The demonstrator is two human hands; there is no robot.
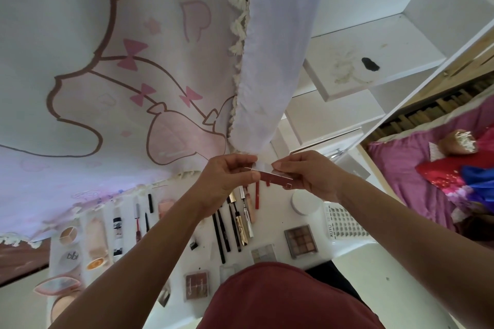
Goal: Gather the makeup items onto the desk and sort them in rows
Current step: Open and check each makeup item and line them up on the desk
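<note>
Both hands hold a slim red tube [270,175] of makeup above the white desk [275,218]. My left hand [227,181] pinches its left end, and my right hand [307,173] pinches its right end. Below them makeup lies in rows: black pencils [222,235], gold and silver tubes [244,219], a red pencil [257,195], brown eyeshadow palettes [300,240], a reddish palette [197,284], a white round jar [306,201] and compacts [69,235] at the left.
A white slotted basket [344,223] stands at the desk's right end. A pale curtain [120,61] with pink bows hangs behind the desk. White shelves [374,61] and a bed with a purple cover [417,176] lie to the right.
</note>
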